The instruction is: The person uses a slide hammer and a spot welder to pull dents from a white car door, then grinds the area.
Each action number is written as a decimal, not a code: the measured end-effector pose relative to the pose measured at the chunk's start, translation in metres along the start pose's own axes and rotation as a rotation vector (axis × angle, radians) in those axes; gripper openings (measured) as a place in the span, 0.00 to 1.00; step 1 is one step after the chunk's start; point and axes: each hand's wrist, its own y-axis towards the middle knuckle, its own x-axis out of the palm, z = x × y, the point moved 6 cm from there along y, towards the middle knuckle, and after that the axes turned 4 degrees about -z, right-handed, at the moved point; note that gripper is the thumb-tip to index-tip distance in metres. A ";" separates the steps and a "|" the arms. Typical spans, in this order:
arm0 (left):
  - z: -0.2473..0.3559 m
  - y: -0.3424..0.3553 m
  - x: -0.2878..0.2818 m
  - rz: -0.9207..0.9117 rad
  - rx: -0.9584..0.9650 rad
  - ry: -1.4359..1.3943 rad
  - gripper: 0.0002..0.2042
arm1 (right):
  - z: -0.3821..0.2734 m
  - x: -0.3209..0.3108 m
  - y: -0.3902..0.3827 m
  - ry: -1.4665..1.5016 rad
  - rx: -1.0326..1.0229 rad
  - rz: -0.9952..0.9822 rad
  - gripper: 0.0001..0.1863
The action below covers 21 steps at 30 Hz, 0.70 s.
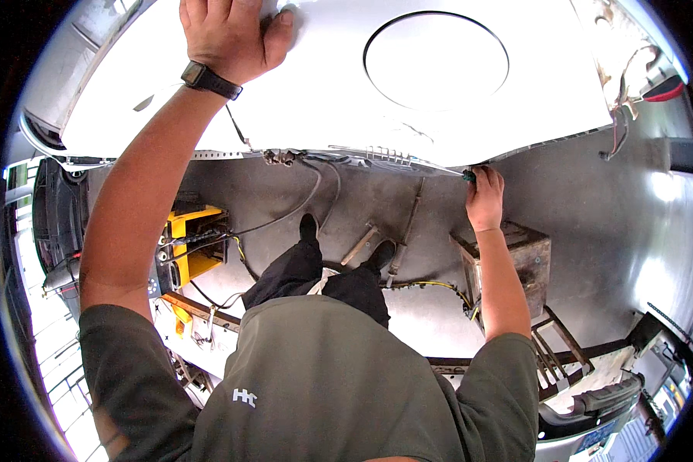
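A large white car body panel point(323, 100) with a round fuel flap point(436, 60) fills the upper part of the head view. My left hand point(231, 35) rests flat on it at the upper left, thumb spread; the top of the picture cuts off its fingertips. At the panel's near edge, right of centre, my right hand point(486, 199) is closed round the dark green handle of a thin-shafted tool point(468, 176), which looks like a screwdriver. Its shaft points left along the edge, and I cannot make out what the tip touches. Left of it, a metal clamp point(283, 157) hangs at the edge with cables.
A yellow machine point(196, 242) with cables stands at the lower left. A worn box point(516, 262) is below my right forearm, beside a metal rack point(556, 350). Rods and a hammer-like tool point(359, 245) lie on the grey floor near my shoes. A red lamp point(662, 90) shows at the far right.
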 end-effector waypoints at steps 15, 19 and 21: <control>0.004 0.003 -0.003 0.016 0.008 -0.010 0.29 | -0.025 -0.004 0.001 0.025 0.061 0.069 0.20; 0.004 0.004 -0.001 -0.005 -0.005 0.002 0.28 | -0.023 -0.001 -0.001 -0.002 0.116 0.032 0.21; 0.003 0.003 0.001 0.020 0.011 -0.007 0.29 | -0.025 -0.002 0.000 0.020 0.097 0.049 0.21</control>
